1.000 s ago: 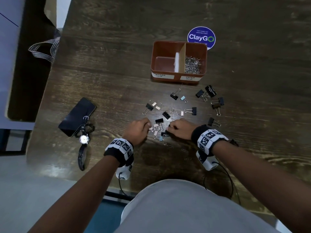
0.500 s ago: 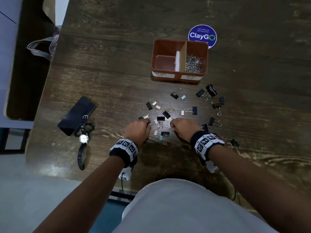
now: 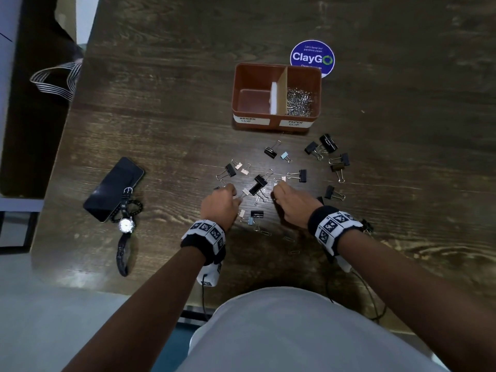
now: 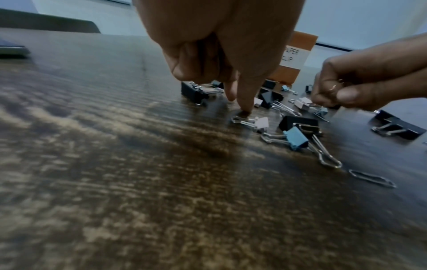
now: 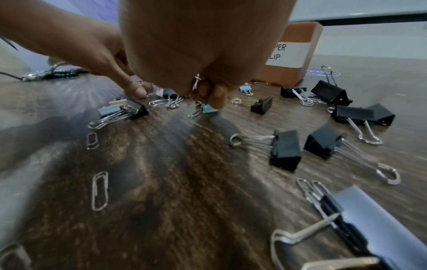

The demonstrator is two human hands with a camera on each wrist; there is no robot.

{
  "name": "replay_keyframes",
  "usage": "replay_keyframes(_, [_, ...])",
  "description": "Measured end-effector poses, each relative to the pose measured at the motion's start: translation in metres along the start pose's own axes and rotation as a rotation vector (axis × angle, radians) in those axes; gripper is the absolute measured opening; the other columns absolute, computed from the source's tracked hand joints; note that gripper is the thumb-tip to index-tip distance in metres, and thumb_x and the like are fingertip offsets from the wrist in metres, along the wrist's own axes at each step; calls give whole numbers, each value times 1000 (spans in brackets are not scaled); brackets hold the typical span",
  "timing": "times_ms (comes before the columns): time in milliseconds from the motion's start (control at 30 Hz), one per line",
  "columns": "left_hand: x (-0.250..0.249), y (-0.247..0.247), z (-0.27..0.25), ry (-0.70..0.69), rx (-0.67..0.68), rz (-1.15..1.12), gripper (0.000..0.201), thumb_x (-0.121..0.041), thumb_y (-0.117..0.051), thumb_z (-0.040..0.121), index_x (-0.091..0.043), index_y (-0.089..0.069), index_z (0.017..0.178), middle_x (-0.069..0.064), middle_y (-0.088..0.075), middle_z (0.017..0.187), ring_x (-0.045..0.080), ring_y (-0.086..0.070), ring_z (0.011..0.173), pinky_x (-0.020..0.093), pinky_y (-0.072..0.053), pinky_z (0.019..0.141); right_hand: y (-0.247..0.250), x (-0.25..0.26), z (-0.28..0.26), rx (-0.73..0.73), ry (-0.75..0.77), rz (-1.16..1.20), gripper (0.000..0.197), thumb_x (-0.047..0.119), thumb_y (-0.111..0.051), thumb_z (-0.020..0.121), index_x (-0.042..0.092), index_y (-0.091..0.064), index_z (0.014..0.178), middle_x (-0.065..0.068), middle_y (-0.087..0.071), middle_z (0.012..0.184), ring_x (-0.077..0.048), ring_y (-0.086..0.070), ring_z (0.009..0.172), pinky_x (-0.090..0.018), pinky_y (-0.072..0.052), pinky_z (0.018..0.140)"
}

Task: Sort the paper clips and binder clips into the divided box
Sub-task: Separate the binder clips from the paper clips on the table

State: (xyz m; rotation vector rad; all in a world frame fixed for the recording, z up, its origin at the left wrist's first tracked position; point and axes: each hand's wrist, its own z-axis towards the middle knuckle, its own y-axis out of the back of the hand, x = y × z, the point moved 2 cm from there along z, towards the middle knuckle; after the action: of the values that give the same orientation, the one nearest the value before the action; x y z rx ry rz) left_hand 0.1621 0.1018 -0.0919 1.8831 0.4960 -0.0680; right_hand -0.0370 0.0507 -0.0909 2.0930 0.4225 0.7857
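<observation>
The brown divided box stands at the back. Its right half holds a heap of paper clips, and its left half, labelled for binder clips, holds none. Black, blue and white binder clips lie scattered in front of it, with loose paper clips nearer me. My left hand is curled, and its thumb and a fingertip meet on the table at a thin bit of wire. My right hand grips a paper clip in curled fingers. One fingertip of it touches a small blue binder clip.
A phone and a wristwatch lie to the left, near the table's front left corner. A round blue sticker sits behind the box. A large binder clip lies close under my right wrist. A striped strap hangs off the left edge.
Both hands have moved a little away from me, further into the pile of clips. The clips near the front edge now lie behind the hands.
</observation>
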Motion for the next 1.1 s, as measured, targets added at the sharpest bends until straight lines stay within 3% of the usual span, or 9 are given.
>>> replay_keyframes(167, [18, 9, -1, 81, -58, -59, 23, -35, -45, 100, -15, -56, 100, 7, -62, 77, 31, -63, 75, 33, -44, 63, 14, 5, 8, -16, -31, 265, 25, -2, -44, 88, 15, -41, 105, -2, -55, 88, -21, -55, 73, -26, -43, 58])
replay_keyframes(367, [39, 27, 18, 169, -192, -212, 24, -31, -52, 97, -10, -64, 99, 18, -70, 87, 37, -65, 80, 40, -51, 68, 17, 11, 23, -139, -132, 572, 29, -4, -40, 92, 12, -60, 107, 0, -57, 77, -9, -46, 59, -15, -37, 52])
replay_keyframes(500, [33, 32, 26, 1, -130, -194, 24, -32, -55, 97, -14, -69, 104, 11, -72, 84, 29, -66, 75, 31, -48, 64, 14, 5, 26, -205, -192, 618, 26, 0, -37, 95, 10, -60, 92, 2, -60, 92, -6, -55, 76, -15, -40, 65])
replay_keyframes(600, [16, 22, 22, -196, -28, -116, 23, -36, -55, 97, -19, -70, 101, 4, -72, 83, 21, -65, 72, 29, -50, 64, 13, -4, 25, -219, -227, 548, 35, 11, -31, 98, 20, -46, 68, -2, -56, 73, -12, -52, 65, -25, -40, 63])
replay_keyframes(700, [2, 1, 17, -296, 133, 1, 27, -41, -49, 98, -22, -69, 98, -3, -70, 86, 14, -62, 74, 26, -45, 63, 14, -13, 21, -183, -288, 525, 41, 17, -33, 98, 18, -41, 58, 2, -43, 59, -12, -39, 52, -25, -30, 55])
replay_keyframes(800, [-12, -13, 13, -313, 154, 63, 32, -50, -49, 95, -23, -67, 97, -3, -68, 92, 17, -62, 85, 29, -47, 67, 11, -19, 23, -125, -286, 439, 40, 28, -30, 97, 18, -48, 63, -3, -54, 65, -16, -47, 58, -31, -38, 59])
replay_keyframes(900, [-26, -17, 11, -244, 74, 81, 35, -51, -55, 92, -18, -63, 101, 0, -65, 95, 20, -63, 86, 32, -48, 69, 13, -16, 24, -87, -232, 355, 29, 27, -28, 100, 20, -50, 82, -7, -62, 83, -21, -57, 73, -36, -48, 69])
replay_keyframes(1000, [-35, -19, 13, -181, 39, 91, 31, -43, -61, 91, -13, -61, 100, 4, -65, 97, 24, -64, 87, 35, -49, 70, 14, -7, 27, -40, -131, 262, 12, 14, -35, 98, 18, -47, 96, -7, -61, 94, -22, -56, 80, -38, -49, 71])
replay_keyframes(1100, [-39, -20, 12, -122, 38, 57, 20, -31, -58, 94, -12, -63, 94, 5, -67, 93, 25, -64, 85, 34, -47, 68, 14, 1, 34, -7, -82, 76, 21, 8, -42, 91, 13, -47, 111, -10, -60, 101, -20, -50, 81, -34, -42, 67])
